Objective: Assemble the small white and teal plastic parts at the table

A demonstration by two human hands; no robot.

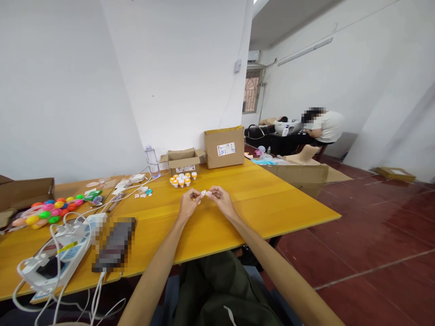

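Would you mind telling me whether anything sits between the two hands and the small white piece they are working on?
Nothing visible does. The left hand and the right hand both already pinch the small white piece at their fingertips above the yellow table. The cluster of orange-capped pots sits farther back, apart from them.

Two hands, left point(189, 202) and right point(220, 199), pinching one small white piece point(204, 193) at table point(238, 203) centre. At 12 o'clock two boxes, small point(183, 160) and large point(224, 146), plus one bottle point(152, 161) at 11; about eight orange-and-white caps point(181, 179) just before them. At 9 o'clock roughly fifteen coloured balls point(50, 210), one power strip point(64, 253) at 8, one person point(324, 124) at 2.
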